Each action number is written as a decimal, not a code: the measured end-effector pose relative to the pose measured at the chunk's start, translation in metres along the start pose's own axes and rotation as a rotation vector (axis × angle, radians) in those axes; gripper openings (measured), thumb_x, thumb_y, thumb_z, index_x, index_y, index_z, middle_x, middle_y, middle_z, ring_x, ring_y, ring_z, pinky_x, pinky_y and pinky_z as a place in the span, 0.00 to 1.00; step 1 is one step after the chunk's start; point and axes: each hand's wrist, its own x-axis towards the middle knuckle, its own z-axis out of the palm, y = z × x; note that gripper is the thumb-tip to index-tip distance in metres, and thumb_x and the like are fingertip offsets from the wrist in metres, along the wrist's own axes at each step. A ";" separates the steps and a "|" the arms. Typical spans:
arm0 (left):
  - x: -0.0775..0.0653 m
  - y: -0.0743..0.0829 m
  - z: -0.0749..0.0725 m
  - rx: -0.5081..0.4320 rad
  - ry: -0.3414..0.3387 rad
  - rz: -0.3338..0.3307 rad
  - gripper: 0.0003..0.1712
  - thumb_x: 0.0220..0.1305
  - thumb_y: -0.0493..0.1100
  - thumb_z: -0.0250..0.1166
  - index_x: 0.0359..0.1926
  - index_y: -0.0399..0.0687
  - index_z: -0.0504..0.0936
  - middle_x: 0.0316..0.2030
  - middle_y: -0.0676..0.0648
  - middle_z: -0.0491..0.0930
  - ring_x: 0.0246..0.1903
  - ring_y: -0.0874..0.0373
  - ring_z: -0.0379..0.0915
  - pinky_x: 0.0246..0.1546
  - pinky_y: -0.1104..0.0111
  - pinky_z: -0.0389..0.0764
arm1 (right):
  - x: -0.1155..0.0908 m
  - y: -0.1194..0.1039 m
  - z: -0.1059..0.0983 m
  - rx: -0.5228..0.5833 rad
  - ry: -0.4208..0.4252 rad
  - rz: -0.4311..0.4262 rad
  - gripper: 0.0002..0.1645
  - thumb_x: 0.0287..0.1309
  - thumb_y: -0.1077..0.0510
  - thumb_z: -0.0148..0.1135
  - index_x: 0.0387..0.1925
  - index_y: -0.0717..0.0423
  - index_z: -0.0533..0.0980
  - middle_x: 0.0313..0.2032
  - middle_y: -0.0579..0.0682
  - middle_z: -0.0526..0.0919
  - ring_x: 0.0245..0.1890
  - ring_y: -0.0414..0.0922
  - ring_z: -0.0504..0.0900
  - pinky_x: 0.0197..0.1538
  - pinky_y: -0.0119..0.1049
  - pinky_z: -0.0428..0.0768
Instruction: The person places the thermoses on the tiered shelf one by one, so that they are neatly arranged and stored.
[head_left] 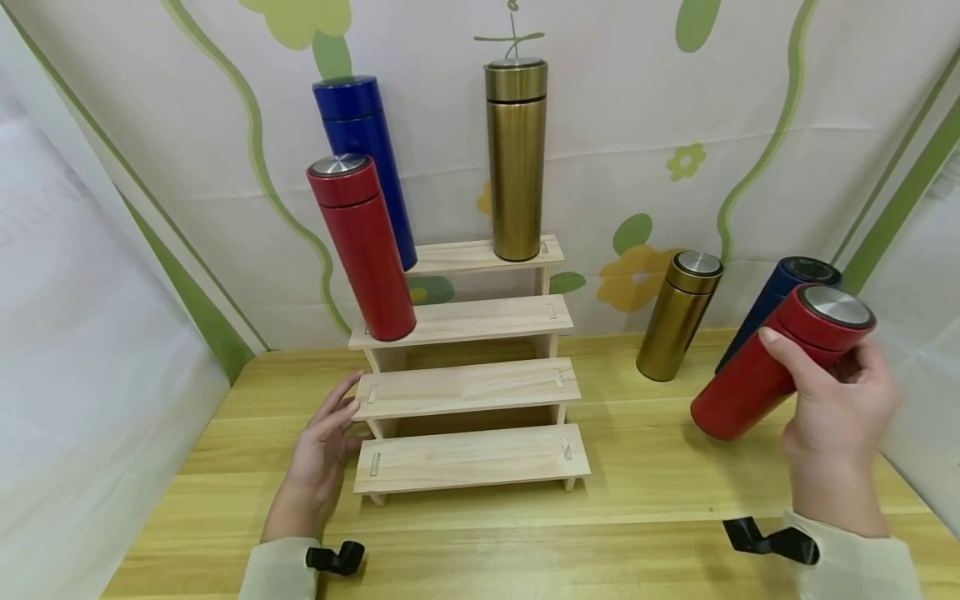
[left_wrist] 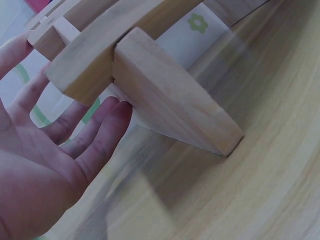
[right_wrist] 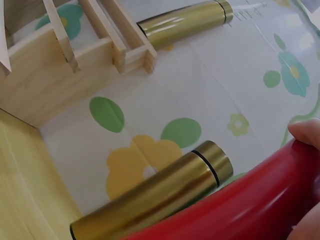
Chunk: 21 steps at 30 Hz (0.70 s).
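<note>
Head view, held red flask (head_left: 756,381), leaning right

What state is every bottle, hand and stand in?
Held red bottle: capped
Right hand: gripping it
Stand: upright
Left hand: touching it
Shelved red bottle: capped, standing
Shelved blue bottle: capped, standing
Shelved gold bottle: capped, standing
Table's gold bottle: capped, standing
Table's blue bottle: capped, partly hidden

Booth-like workspace: fabric walls (head_left: 600,158) (flower-printed) around wood-grain table (head_left: 637,492).
</note>
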 end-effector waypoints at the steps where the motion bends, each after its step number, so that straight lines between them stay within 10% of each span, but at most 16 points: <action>1: 0.000 0.000 0.000 -0.001 0.001 0.001 0.32 0.84 0.47 0.52 0.83 0.56 0.61 0.62 0.58 0.76 0.61 0.59 0.74 0.56 0.57 0.81 | -0.001 0.001 0.001 0.003 -0.010 0.009 0.41 0.42 0.79 0.82 0.60 0.54 0.85 0.56 0.50 0.87 0.57 0.45 0.81 0.44 0.25 0.85; 21: 0.000 0.000 0.000 -0.018 0.001 -0.002 0.32 0.84 0.47 0.52 0.83 0.57 0.62 0.62 0.58 0.76 0.61 0.59 0.74 0.56 0.59 0.81 | -0.015 0.018 0.009 -0.198 -0.251 0.105 0.37 0.57 0.70 0.78 0.67 0.50 0.80 0.58 0.42 0.81 0.59 0.41 0.74 0.45 0.22 0.82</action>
